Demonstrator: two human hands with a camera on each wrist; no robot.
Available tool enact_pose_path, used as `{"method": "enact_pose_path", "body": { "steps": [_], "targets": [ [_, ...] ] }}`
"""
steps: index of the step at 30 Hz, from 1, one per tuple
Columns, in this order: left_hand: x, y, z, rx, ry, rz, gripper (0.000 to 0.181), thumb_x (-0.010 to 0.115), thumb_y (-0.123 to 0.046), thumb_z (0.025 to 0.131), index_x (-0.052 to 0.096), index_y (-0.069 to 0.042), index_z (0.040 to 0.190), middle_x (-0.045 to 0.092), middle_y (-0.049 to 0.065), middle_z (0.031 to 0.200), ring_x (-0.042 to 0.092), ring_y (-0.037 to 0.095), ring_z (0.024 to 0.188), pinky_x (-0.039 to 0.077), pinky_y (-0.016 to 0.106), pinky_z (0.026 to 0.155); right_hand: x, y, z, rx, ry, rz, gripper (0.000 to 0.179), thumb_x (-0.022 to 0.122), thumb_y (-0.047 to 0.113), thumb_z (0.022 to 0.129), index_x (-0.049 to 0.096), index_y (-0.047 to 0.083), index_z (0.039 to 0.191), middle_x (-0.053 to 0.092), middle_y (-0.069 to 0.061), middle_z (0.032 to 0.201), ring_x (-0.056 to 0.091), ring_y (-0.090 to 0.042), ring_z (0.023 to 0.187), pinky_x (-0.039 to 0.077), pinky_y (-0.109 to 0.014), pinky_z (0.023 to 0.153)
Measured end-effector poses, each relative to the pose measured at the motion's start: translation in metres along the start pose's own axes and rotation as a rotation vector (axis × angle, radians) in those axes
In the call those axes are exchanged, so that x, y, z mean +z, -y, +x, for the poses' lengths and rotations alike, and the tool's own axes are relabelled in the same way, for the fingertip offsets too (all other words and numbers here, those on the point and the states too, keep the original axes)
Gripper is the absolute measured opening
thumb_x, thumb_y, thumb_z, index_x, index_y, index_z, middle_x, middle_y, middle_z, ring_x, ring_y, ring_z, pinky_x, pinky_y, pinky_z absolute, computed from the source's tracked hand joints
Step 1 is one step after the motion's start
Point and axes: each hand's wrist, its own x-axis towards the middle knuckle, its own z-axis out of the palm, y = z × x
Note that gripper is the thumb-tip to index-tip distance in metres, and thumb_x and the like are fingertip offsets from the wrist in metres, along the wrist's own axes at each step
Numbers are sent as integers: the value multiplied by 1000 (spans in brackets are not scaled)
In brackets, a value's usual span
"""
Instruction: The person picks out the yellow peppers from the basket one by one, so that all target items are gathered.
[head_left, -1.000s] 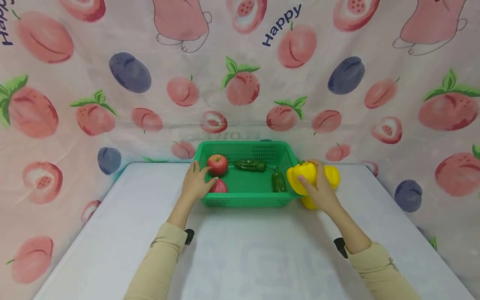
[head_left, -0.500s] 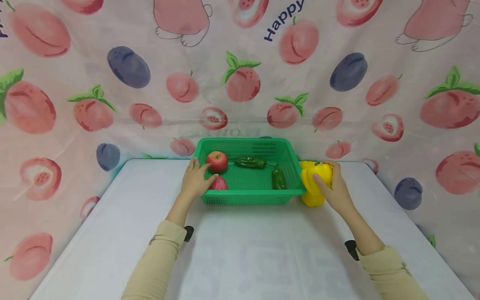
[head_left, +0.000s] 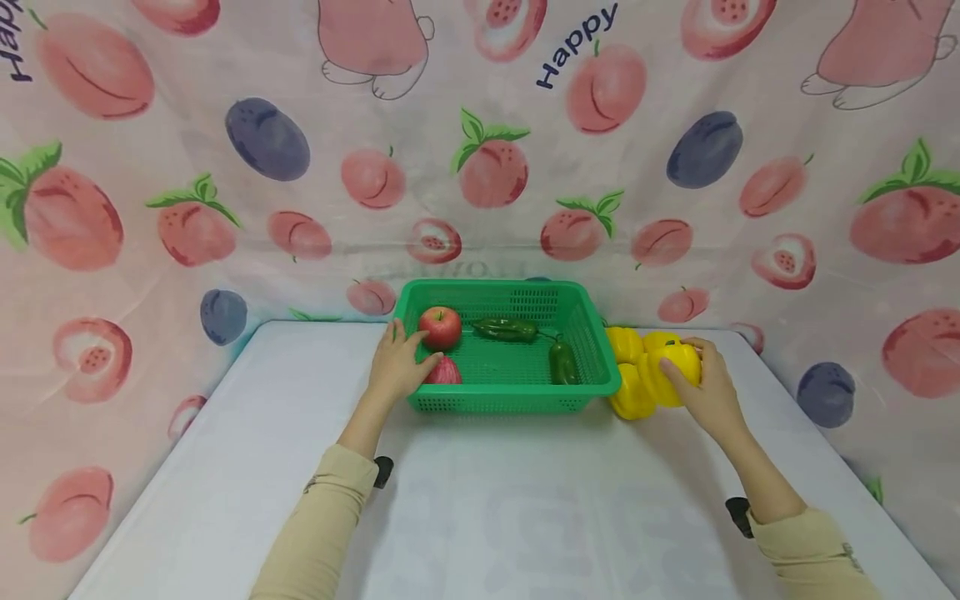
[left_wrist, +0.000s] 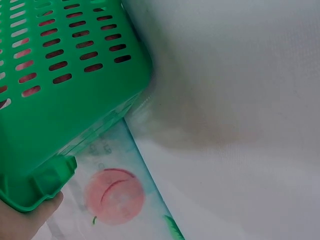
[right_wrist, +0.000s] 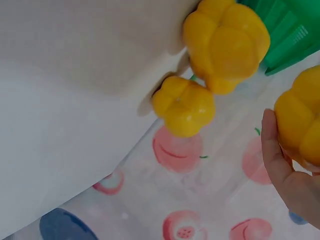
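My left hand (head_left: 397, 367) grips the left rim of a green plastic basket (head_left: 510, 390); in the left wrist view, fingers (left_wrist: 49, 206) curl at the rim. Inside the basket lie a red apple (head_left: 440, 327), a pink striped roundish thing (head_left: 444, 372) partly hidden by the front rim, and two dark green peppers, one lengthwise (head_left: 506, 329) and one at the right (head_left: 562, 362). Right of the basket, my right hand (head_left: 711, 392) holds a yellow bell pepper (head_left: 672, 377), also seen in the right wrist view (right_wrist: 302, 117). Other yellow bell peppers (head_left: 632, 393) sit beside it.
A white-covered table (head_left: 510, 500) carries the basket near its back edge. Behind it hangs a fruit-printed cloth (head_left: 322, 125). In the right wrist view, a larger yellow pepper (right_wrist: 227, 45) and a smaller-looking one (right_wrist: 183, 105) stand between the basket and the right side.
My right hand has carried the yellow bell pepper rightward, from over the basket's right rim to the other yellow peppers outside. My left hand stays on the basket.
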Motion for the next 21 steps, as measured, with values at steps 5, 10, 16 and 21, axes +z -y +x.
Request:
{"method": "enact_pose_path", "body": {
  "steps": [5, 10, 16, 21],
  "targets": [
    [1, 0, 0, -1, -4, 1, 60, 49, -46, 94, 44, -8, 140, 12, 33, 152, 5, 43, 144, 14, 54, 117, -8, -14, 3, 25, 13, -40, 61, 48, 37, 97, 29, -7, 135, 38, -33, 124, 45, -38, 93, 41, -36, 70],
    [1, 0, 0, -1, -1, 10, 60, 48, -47, 94, 44, -8, 140, 12, 33, 152, 5, 44, 144, 13, 54, 117, -10, -26, 6, 43, 23, -56, 64, 48, 38, 97, 28, -10, 135, 36, -36, 125, 43, -41, 94, 43, -46, 74],
    [0, 0, -2, -6, 10, 11, 60, 48, -46, 94, 43, -8, 140, 12, 33, 152, 6, 44, 144, 14, 54, 117, -7, -38, 8, 47, 44, -79, 65, 47, 36, 97, 27, -13, 135, 37, -39, 122, 43, -43, 94, 42, -53, 76],
    [-1, -1, -1, -2, 6, 1, 60, 49, -46, 94, 44, -7, 140, 12, 33, 152, 5, 44, 144, 14, 55, 117, -4, -45, 10, 71, 48, -92, 65, 47, 36, 97, 27, -14, 134, 39, -39, 118, 44, -43, 91, 42, -51, 73]
  ]
}}
